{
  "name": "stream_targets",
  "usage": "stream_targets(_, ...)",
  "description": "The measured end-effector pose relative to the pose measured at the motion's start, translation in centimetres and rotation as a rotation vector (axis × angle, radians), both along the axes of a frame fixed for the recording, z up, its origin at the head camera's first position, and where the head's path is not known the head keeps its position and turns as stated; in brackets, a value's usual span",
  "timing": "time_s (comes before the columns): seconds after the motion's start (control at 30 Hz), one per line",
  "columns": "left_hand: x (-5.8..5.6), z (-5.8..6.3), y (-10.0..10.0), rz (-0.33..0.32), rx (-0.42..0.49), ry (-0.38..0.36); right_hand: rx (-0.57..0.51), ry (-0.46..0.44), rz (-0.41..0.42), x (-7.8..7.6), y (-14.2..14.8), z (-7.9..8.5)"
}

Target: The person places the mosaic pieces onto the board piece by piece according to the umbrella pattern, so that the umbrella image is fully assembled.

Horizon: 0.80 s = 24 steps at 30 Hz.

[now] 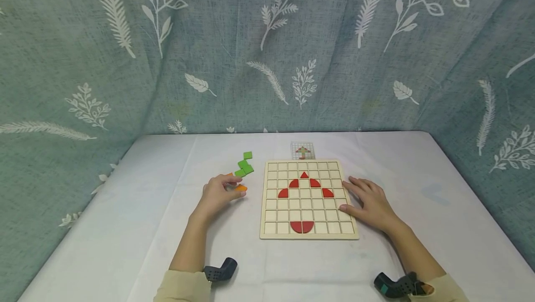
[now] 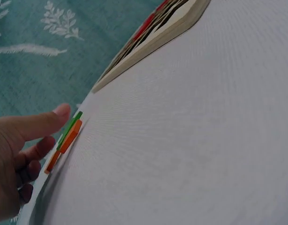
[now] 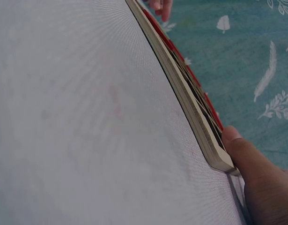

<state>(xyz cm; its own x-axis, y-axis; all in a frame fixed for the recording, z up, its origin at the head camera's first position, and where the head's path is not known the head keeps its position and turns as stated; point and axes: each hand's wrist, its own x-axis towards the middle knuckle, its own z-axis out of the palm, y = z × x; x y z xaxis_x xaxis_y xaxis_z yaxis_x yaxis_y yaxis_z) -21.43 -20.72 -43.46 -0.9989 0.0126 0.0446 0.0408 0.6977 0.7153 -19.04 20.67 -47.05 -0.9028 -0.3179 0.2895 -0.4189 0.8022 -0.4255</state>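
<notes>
Grid board (image 1: 309,237): pale wood, square cells, flat, right grip (image 1: 370,201) resting on its right edge. Red pieces (image 1: 315,183): seven, inset; one triangle farthest, four quarter-rounds in mirrored pairs, two side by side in the near row. Orange pieces (image 1: 240,188): two visible, left of board, partly hidden by left grip (image 1: 217,194), thumb and fingers flanking the nearer. Green square tiles (image 1: 248,169): four, clustered just beyond.

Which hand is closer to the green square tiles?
The left hand. It is just on the near side of the green square tiles; the right hand is across the grid board from them, touching the board's right edge.
</notes>
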Motion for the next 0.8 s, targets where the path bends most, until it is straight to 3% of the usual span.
stream_targets(0.23, -0.22, -1.05, 0.31, 0.041, -0.106, 0.002, 0.019, -0.034, -0.003, -0.14, 0.16, -0.10)
stream_targets(0.5, 0.23, -0.73, 0.57, 0.019, -0.130, -0.004, 0.020, -0.029, 0.005, -0.08, 0.03, 0.05)
stream_targets(0.67, 0.25, -0.62, 0.62, -0.044, -0.065, -0.023, 0.019, -0.021, 0.006, -0.08, -0.03, 0.00)
stream_targets(0.8, 0.42, -0.44, 0.75, -0.058, 0.000, -0.072, 0.019, -0.023, 0.004, -0.02, -0.06, 0.03)
